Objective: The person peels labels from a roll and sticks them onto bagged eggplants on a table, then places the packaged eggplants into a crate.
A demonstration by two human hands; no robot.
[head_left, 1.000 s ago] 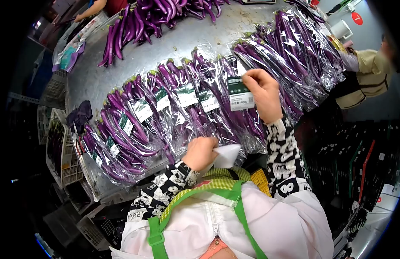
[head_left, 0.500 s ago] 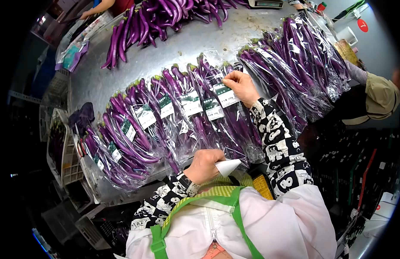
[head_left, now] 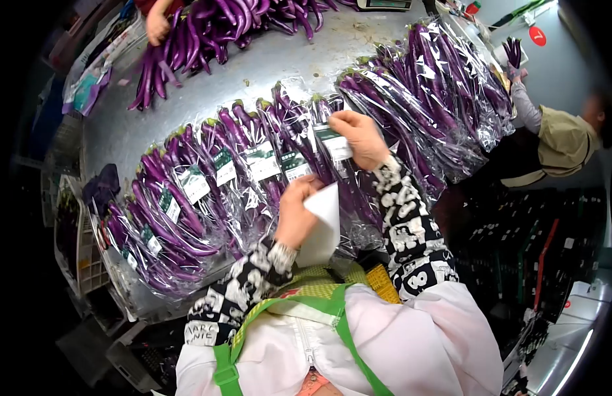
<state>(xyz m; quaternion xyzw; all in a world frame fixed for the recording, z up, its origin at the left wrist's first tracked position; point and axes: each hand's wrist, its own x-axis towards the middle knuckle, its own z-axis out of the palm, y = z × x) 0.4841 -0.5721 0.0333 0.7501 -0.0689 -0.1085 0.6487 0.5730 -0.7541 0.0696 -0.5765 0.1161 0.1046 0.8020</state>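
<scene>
Bagged bunches of long purple eggplants [head_left: 180, 224] lie in a row on the metal table. Most in the row carry a green-and-white label [head_left: 261, 160]. My right hand [head_left: 364, 140] is closed, its thumb and fingertips at the upper edge of a label [head_left: 334, 142] over one bag near the row's right end. Closer to my body, my left hand [head_left: 298, 210] grips a sheet of white paper [head_left: 324, 224] that hangs down in front of the bags. The fingertips of my left hand are partly hidden behind the paper.
Loose eggplants [head_left: 220, 30] are heaped at the far edge, where a co-worker's hand [head_left: 157, 28] reaches in. More bagged eggplants [head_left: 438, 99] are piled at the right. Beyond them, another person [head_left: 567, 142] holds up a small bunch [head_left: 512, 51]. A scale [head_left: 384, 4] stands at the back.
My left hand has moved up and away from my body, bringing the paper into fuller view. My right hand stays at the label. A co-worker's hand has come onto the loose eggplants.
</scene>
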